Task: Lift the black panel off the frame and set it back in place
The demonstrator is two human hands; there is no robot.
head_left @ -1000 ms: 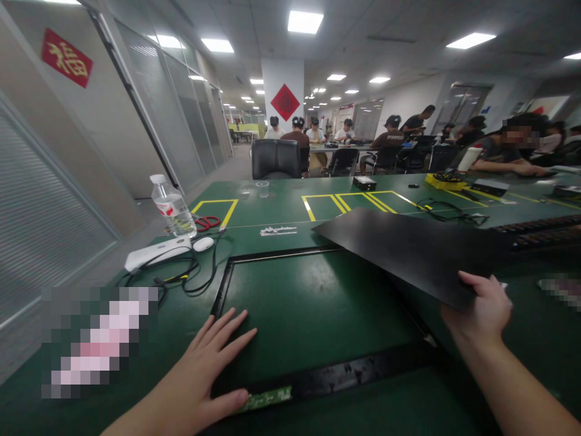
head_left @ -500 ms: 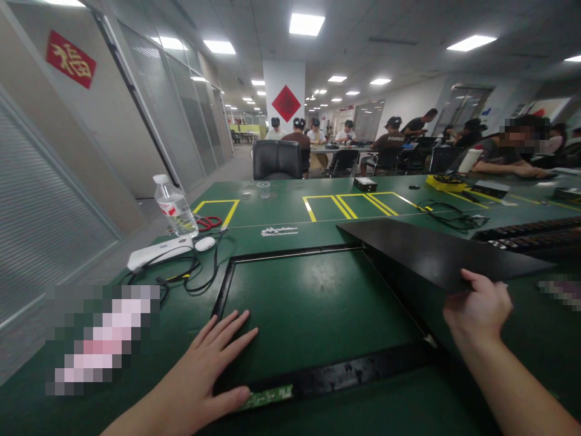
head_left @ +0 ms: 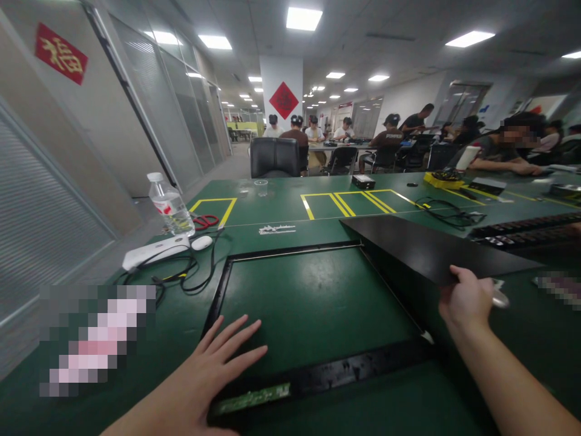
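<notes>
The right hand grips a tilted black panel.
In the head view, the panel slants from far left to near right, along the right side of a black frame on the table; the right hand is nearer, pinching its near edge, while the left hand spreads, holding nothing, over the frame's near left corner (contact unclear).
</notes>
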